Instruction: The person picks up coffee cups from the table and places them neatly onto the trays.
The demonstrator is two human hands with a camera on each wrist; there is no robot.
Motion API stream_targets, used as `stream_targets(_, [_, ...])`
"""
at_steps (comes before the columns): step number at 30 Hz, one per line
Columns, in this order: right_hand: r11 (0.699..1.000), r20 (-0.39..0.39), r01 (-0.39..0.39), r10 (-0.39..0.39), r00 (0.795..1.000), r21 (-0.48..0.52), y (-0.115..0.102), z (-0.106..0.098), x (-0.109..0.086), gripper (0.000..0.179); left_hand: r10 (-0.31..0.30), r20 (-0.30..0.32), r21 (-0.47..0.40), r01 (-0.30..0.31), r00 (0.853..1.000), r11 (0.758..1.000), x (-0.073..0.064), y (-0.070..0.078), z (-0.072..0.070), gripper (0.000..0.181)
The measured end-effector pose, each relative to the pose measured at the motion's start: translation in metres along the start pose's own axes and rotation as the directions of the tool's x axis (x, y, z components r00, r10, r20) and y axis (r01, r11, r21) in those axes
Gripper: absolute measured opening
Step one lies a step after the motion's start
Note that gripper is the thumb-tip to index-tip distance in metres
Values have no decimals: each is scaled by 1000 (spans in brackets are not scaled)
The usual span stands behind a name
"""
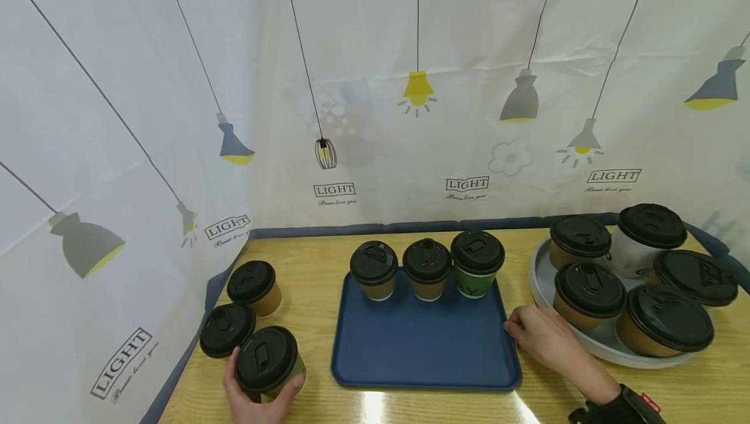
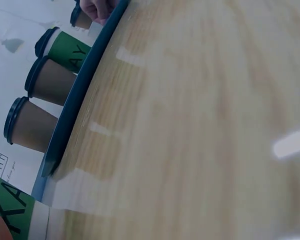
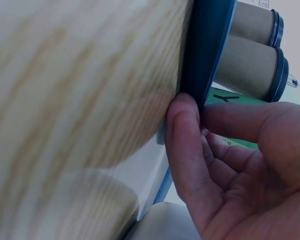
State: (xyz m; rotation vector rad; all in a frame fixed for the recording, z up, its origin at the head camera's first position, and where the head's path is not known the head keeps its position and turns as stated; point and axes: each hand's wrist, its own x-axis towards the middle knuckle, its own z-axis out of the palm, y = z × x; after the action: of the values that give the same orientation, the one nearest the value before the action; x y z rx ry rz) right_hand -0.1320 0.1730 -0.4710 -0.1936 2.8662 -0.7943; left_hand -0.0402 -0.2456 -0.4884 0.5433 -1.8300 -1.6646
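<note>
At the lower left of the head view my left hand [image 1: 253, 406] grips a green paper coffee cup [image 1: 267, 360] with a black lid, thumb and fingers on either side. In the left wrist view, that cup's green sleeve [image 2: 12, 207] shows dark letters at the lower left corner. My right hand [image 1: 546, 338] pinches the right rim of the blue tray [image 1: 424, 355] between thumb and finger; the right wrist view shows the grip on the tray's edge [image 3: 202, 55]. Two brown cups [image 1: 374, 270], [image 1: 427, 268] and a green cup [image 1: 477, 264] stand along the tray's far side.
Two lidded brown cups [image 1: 255, 287], [image 1: 227, 331] stand just behind the held cup. On the right, a round grey tray [image 1: 592, 346] carries several lidded cups and bowls, including a white cup [image 1: 635, 251]. A lamp-print cloth [image 1: 375, 118] hangs behind the wooden table [image 1: 305, 294].
</note>
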Motion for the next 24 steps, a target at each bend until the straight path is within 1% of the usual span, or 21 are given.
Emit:
stream_targets(2, [1000,-1,0,0,1000,2,0,0,0,27,-54,20,66,53,998,996,2,-2,0,103])
stream_targets(4, [1000,-2,0,0,1000,4,0,0,0,27,-104,28,130,99,994,987,4,-3,0,101])
stream_targets(6, [1000,-3,3,-3,1000,3,1,0,0,27,-126,35,176,118,991,977,4,-3,1,98])
stream_targets(7, [1000,-4,3,-3,1000,3,1,0,0,27,-126,35,175,118,991,977,3,-3,3,96])
stream_targets(8, [1000,-4,3,-3,1000,3,1,0,0,26,-117,36,162,110,992,981,1,-2,4,94])
stream_targets(11, [1000,-1,3,-3,1000,3,1,0,0,26,-19,76,104,11,997,994,-3,3,11,85])
stream_targets(13, [1000,0,2,-2,1000,4,0,0,0,25,48,112,75,-56,993,996,-6,8,17,83])
stream_targets(15, [1000,1,4,-4,1000,4,0,0,0,25,74,162,54,-84,984,995,-6,14,25,83])
stream_targets(16, [1000,2,6,-6,1000,2,0,0,-1,26,64,179,59,-75,982,995,-7,18,30,85])
stream_targets(18, [1000,-1,9,-9,1000,1,-1,-1,-1,26,49,235,66,-67,971,996,-6,24,39,86])
stream_targets(20, [1000,-4,14,-14,1000,-1,-1,-2,-2,26,45,307,53,-64,951,997,-6,28,49,86])
stream_targets(21, [1000,-7,17,-17,1000,-3,-1,-2,-2,26,48,343,46,-68,938,997,-6,30,54,85])
stream_targets(23, [1000,-12,20,-20,1000,-6,-1,-2,-2,25,63,413,33,-84,908,996,-6,31,65,84])
stream_targets(24, [1000,-14,21,-21,1000,-6,-2,-1,-2,24,70,448,11,-83,892,996,-6,31,71,85])
